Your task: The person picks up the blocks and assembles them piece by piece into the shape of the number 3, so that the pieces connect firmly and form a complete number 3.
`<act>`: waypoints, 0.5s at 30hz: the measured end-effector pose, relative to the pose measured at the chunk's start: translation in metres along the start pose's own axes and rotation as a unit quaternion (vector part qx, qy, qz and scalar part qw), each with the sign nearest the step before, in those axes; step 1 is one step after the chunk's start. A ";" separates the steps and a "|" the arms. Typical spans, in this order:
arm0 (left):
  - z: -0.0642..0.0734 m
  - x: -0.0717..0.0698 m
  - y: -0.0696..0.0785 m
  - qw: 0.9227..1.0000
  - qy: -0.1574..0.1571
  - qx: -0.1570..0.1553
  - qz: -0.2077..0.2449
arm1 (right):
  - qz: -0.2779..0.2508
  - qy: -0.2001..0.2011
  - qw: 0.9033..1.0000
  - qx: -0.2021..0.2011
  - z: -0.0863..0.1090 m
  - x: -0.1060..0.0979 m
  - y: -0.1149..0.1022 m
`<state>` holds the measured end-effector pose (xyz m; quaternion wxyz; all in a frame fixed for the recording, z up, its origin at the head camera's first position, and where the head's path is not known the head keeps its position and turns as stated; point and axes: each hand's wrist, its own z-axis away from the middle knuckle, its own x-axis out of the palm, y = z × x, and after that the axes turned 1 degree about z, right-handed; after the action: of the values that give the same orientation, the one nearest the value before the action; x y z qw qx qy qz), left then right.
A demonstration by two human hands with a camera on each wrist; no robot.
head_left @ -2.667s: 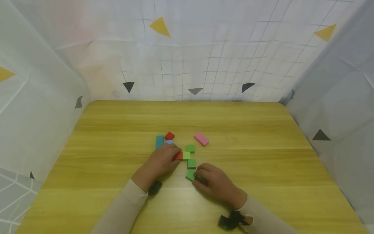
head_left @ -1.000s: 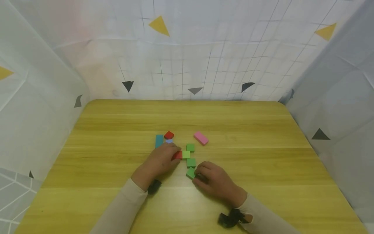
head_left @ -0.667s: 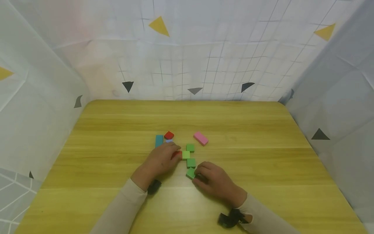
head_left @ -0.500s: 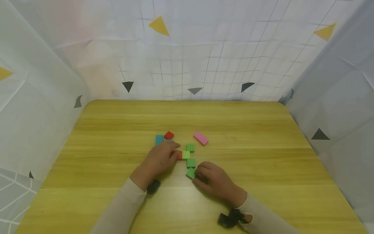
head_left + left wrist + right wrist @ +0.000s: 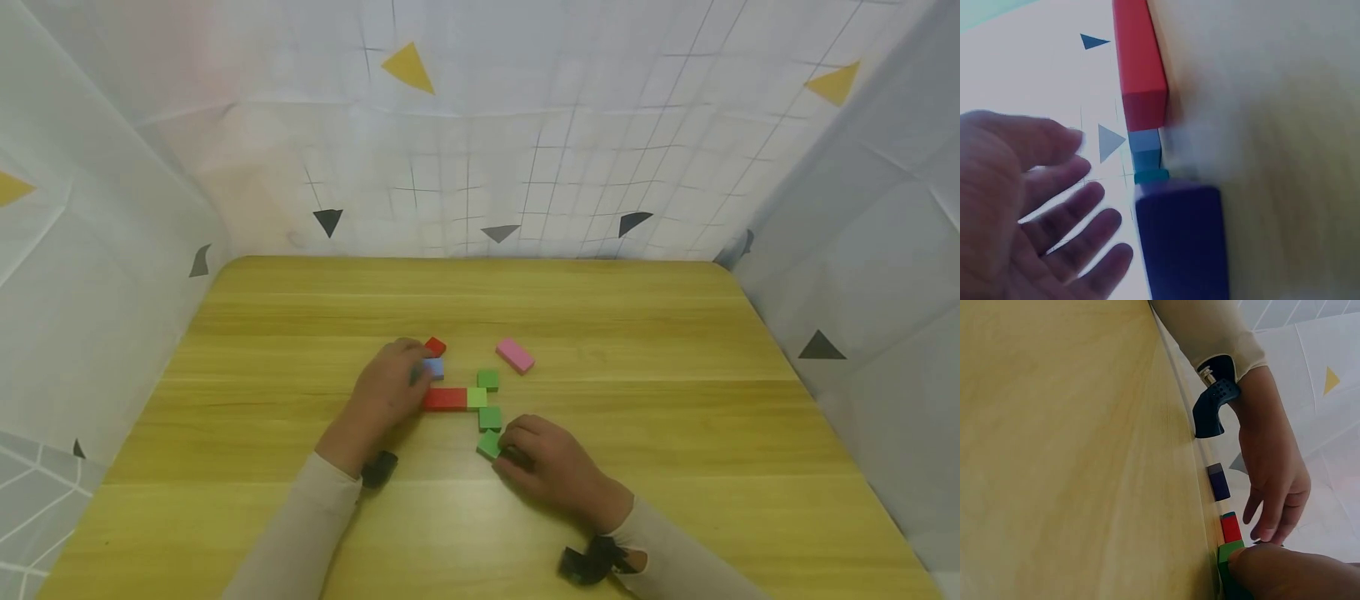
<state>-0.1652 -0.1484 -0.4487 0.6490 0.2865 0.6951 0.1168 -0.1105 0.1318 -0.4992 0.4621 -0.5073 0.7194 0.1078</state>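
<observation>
On desk (image 5: 637, 433), work seems partway: red bar (image 5: 446, 400) meets light-green square (image 5: 477, 398), with far green square (image 5: 487, 380) and near green square (image 5: 490, 418) at its corners. Pink block (image 5: 515, 356), small red block (image 5: 435, 346), blue block (image 5: 435, 367) apparently left to place. Angled green block (image 5: 487, 445) pinched by curled right hand (image 5: 562, 471), just below near green square. Left hand (image 5: 382, 392) loosely spread, holding nothing, beside blue block. All plain, flat-sided.

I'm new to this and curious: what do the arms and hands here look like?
They're a person's: the left hand and right hand are gloveless. The sleeves are plain beige. On each wrist sits a dark, curved clip; no cables show.
</observation>
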 end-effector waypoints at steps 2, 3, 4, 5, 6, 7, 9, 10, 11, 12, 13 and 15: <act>0.000 -0.001 -0.004 1.000 -0.002 -0.007 -0.005 | -0.002 0.000 1.000 0.000 0.000 0.000 0.000; -0.001 -0.001 -0.005 1.000 -0.003 -0.010 -0.009 | -0.002 -0.001 1.000 0.001 0.000 0.000 0.000; -0.001 -0.001 -0.006 1.000 -0.004 -0.012 -0.012 | -0.002 -0.002 1.000 0.001 0.000 0.000 0.000; -0.001 -0.002 -0.007 1.000 -0.005 -0.015 -0.014 | -0.002 -0.002 1.000 0.002 0.000 0.000 0.000; -0.001 -0.002 -0.008 1.000 -0.006 -0.021 -0.017 | -0.002 -0.003 1.000 0.002 0.000 0.000 0.000; -0.001 -0.002 -0.009 0.999 -0.008 -0.025 -0.020 | -0.002 -0.003 1.000 0.003 0.000 0.000 0.000; -0.001 -0.002 -0.009 0.999 -0.014 -0.035 -0.027 | -0.002 -0.003 1.000 0.004 0.000 -0.001 0.000; -0.001 -0.002 -0.010 0.999 -0.017 -0.040 -0.031 | -0.003 -0.003 1.000 0.004 0.000 -0.001 -0.001; -0.002 -0.002 -0.010 0.998 -0.020 -0.047 -0.033 | -0.003 -0.004 1.000 0.004 -0.001 -0.001 -0.001; -0.002 -0.002 -0.010 0.998 -0.023 -0.050 -0.036 | -0.004 -0.004 1.000 0.005 -0.001 -0.001 -0.001; -0.002 -0.003 -0.011 0.998 -0.026 -0.053 -0.038 | -0.005 -0.004 1.000 0.005 -0.001 -0.001 -0.001; -0.003 -0.004 -0.012 0.997 -0.032 -0.057 -0.041 | -0.003 -0.005 1.000 0.004 -0.001 -0.001 -0.001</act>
<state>-0.1709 -0.1593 -0.4517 0.6907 0.2233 0.6772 0.1202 -0.1104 0.1314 -0.4972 0.4678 -0.5070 0.7162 0.1057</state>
